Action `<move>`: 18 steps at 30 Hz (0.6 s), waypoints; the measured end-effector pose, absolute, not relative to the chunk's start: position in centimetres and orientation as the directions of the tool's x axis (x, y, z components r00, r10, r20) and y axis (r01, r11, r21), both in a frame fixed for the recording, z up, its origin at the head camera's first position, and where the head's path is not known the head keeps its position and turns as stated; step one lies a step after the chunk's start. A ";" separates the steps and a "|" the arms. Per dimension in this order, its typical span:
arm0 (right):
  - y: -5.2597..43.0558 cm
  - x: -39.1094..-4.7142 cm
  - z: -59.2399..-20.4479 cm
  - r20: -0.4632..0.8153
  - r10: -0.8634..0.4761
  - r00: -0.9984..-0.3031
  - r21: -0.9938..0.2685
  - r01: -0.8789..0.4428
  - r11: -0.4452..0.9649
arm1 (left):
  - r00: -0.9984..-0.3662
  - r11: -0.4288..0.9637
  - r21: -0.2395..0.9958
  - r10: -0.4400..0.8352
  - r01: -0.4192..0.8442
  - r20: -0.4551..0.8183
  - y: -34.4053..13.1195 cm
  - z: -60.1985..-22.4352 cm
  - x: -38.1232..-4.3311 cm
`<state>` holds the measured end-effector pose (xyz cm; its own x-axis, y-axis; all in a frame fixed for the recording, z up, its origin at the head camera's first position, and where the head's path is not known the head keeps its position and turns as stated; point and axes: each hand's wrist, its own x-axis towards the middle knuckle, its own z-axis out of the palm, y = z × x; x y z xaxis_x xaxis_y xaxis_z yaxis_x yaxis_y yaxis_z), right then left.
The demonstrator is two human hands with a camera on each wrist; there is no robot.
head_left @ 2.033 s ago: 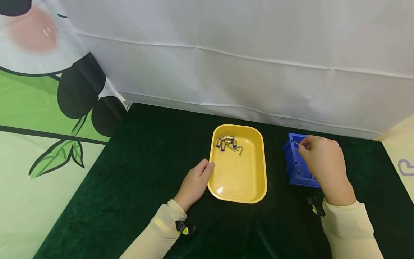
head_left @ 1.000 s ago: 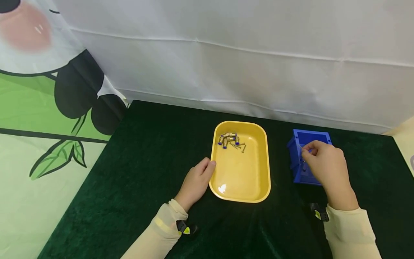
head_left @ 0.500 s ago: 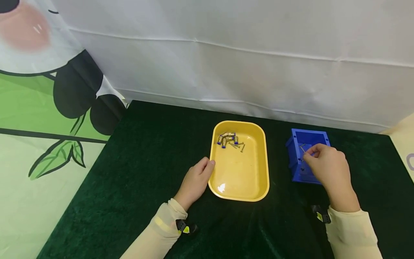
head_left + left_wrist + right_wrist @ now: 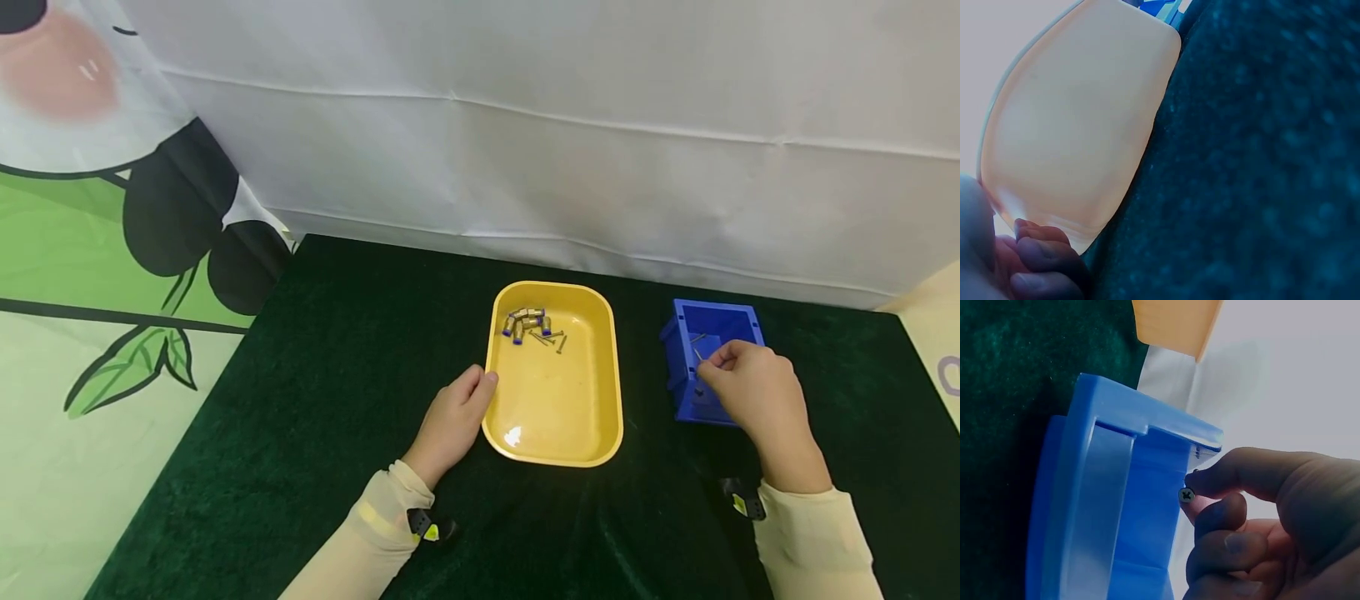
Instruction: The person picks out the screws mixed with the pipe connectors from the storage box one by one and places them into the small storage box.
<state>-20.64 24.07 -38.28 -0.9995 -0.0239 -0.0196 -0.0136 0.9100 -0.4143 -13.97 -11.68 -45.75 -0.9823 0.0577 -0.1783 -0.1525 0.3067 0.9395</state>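
The right grip [image 4: 757,396] pinches 1 screw [image 4: 1187,495] at the blue bin [image 4: 679,354]; the left grip [image 4: 450,422] holds the yellow tray [image 4: 555,400].

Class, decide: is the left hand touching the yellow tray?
Touching: in the head view, the left hand grips the yellow tray, thumb over its rim.

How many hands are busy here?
2: the left hand grips the yellow tray by its left edge, and the right hand pinches a cross-head screw at the blue bin.
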 end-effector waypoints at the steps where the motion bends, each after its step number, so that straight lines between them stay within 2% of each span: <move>1: 24.0 -20.7 -38.4 -0.022 -0.024 -0.999 -0.417 -0.013 0.909 | -0.982 0.307 0.939 0.057 -0.152 -0.178 -11.7 -45.8 -14.0; 18: 24.2 -21.1 -39.1 -0.026 -0.055 -0.998 -0.446 -0.038 0.894 | -0.982 0.307 0.940 0.058 -0.151 -0.177 -11.7 -45.9 -14.1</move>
<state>-21.13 24.20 -39.12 -0.9981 -0.0550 -0.0262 -0.0375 0.8940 -0.4465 -14.10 -11.72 -45.86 -0.9824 0.0584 -0.1772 -0.1512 0.3072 0.9395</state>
